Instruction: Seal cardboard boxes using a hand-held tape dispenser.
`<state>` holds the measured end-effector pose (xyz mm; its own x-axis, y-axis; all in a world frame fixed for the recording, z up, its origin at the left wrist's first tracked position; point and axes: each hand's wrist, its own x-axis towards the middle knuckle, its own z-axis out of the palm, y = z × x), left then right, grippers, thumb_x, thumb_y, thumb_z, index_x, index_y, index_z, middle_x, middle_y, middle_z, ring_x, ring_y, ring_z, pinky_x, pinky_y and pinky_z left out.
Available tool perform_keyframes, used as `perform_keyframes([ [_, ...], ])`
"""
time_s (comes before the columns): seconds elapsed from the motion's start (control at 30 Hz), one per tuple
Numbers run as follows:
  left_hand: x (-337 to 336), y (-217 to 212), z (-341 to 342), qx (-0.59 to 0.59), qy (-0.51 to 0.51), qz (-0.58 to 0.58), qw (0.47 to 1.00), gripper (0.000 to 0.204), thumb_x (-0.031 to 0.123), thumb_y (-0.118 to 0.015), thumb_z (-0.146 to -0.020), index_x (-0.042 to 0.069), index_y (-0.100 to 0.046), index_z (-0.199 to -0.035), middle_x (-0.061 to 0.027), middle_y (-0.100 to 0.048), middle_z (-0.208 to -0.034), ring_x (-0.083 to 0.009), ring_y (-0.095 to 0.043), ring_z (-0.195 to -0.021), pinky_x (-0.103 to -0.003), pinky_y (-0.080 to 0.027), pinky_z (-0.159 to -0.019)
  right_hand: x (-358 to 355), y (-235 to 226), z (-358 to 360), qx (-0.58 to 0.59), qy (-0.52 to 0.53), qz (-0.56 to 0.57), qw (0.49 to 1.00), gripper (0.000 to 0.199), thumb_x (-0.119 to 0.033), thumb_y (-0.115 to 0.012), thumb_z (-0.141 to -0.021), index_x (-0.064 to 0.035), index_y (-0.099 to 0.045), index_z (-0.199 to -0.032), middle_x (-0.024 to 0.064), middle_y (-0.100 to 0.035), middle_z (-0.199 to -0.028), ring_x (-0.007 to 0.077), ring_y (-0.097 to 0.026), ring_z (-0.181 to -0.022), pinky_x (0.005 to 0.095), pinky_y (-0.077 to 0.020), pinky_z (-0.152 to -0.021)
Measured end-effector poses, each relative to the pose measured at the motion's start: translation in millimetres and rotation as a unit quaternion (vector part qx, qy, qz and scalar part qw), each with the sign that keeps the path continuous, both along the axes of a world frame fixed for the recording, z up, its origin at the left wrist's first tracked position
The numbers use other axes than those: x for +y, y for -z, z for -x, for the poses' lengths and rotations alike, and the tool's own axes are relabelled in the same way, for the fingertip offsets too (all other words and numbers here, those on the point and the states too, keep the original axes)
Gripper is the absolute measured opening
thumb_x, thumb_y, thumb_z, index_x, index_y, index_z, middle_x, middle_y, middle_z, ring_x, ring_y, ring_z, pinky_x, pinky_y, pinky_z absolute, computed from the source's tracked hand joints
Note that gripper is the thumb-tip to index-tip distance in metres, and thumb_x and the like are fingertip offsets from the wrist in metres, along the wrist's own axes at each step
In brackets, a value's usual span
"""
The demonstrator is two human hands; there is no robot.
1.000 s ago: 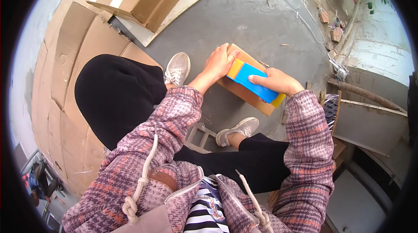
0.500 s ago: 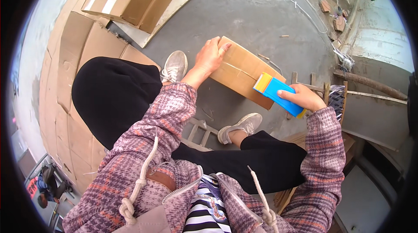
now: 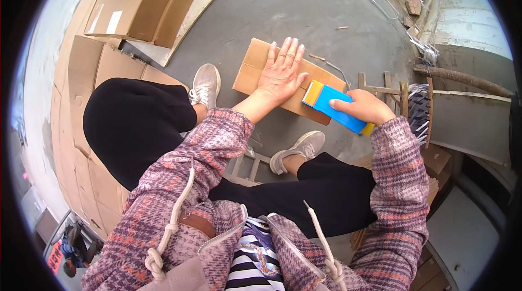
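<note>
A long brown cardboard box (image 3: 249,67) lies slanted in front of me, its near right end angled toward my right hand. On its top face my left hand (image 3: 281,73) rests flat, fingers stretched out and a little apart. My right hand (image 3: 368,108) is closed round a blue tape dispenser (image 3: 333,106) with yellow at both ends. The dispenser's wide yellow front end is over the right part of the box top, close to my left thumb. Whether it touches the cardboard, I cannot tell. My right fingers below the dispenser are mostly hidden.
Larger cartons (image 3: 128,5) stand on a pale board at the far left, with flattened cardboard (image 3: 81,122) below them. A wooden frame (image 3: 403,99) with dark woven strips is right of my right hand. Bricks and cords lie at the far right. My shoes flank the box.
My left hand has moved from the box's far left edge onto its top and spread flat. The dispenser has shifted slightly left over the box. The box appears farther left in view.
</note>
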<state>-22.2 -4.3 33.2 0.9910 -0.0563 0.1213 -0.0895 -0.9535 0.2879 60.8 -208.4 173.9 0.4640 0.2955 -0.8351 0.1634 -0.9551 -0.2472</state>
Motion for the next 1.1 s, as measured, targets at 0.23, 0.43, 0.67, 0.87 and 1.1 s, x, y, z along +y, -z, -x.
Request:
perform_keyframes([
  [0.23,-18,4,-2,0.000,0.028,0.008,1.000,0.061,0.037,-0.042,-0.099,0.006,-0.031,-0.150,-0.0133,-0.028,-0.157,-0.0274,-0.020,-0.148,-0.051,-0.009,-0.120,-6,-1,2,-0.022,0.003,-0.005,1.000,0.078,-0.064,-0.060,-0.079,0.0114,-0.066,-0.099,0.0283,-0.068,-0.097,0.0368,-0.068,-0.089,0.0407,-0.0523,-0.077],
  [0.43,-13,3,-2,0.000,0.040,-0.004,0.999,0.061,0.036,-0.044,-0.099,0.007,-0.030,-0.151,-0.0137,-0.027,-0.158,-0.0277,-0.020,-0.148,-0.051,-0.009,-0.120,-41,1,-5,0.024,0.006,-0.023,0.999,0.081,-0.068,-0.058,-0.079,0.0088,-0.067,-0.103,0.0259,-0.069,-0.096,0.0362,-0.068,-0.089,0.0406,-0.0528,-0.077],
  [0.67,-15,2,-4,0.002,0.043,-0.013,0.999,0.066,0.042,-0.045,-0.098,0.007,-0.030,-0.151,-0.0150,-0.027,-0.157,-0.0294,-0.020,-0.148,-0.051,-0.010,-0.119,-118,0,-1,0.035,0.074,-0.056,0.995,0.075,-0.065,-0.062,-0.081,0.0058,-0.067,-0.105,0.0203,-0.070,-0.093,0.0300,-0.069,-0.086,0.0389,-0.0537,-0.077],
  [0.87,-17,-7,-4,0.006,0.052,-0.018,0.998,0.076,0.052,-0.047,-0.095,0.004,-0.028,-0.151,-0.0164,-0.026,-0.158,-0.0307,-0.020,-0.148,-0.052,-0.009,-0.119,-132,22,-2,0.032,0.067,-0.097,0.993,0.076,-0.065,-0.062,-0.081,0.0065,-0.068,-0.106,0.0217,-0.070,-0.092,0.0310,-0.069,-0.085,0.0388,-0.0540,-0.076],
  [1.1,-86,-11,-11,0.041,0.121,-0.003,0.992,0.064,0.038,-0.045,-0.097,0.003,-0.032,-0.149,-0.0170,-0.027,-0.157,-0.0314,-0.020,-0.147,-0.055,-0.009,-0.118,-133,36,-3,0.005,0.037,-0.093,0.995,0.082,-0.067,-0.060,-0.080,0.0102,-0.067,-0.108,0.0259,-0.069,-0.094,0.0342,-0.070,-0.085,0.0405,-0.0539,-0.077],
])
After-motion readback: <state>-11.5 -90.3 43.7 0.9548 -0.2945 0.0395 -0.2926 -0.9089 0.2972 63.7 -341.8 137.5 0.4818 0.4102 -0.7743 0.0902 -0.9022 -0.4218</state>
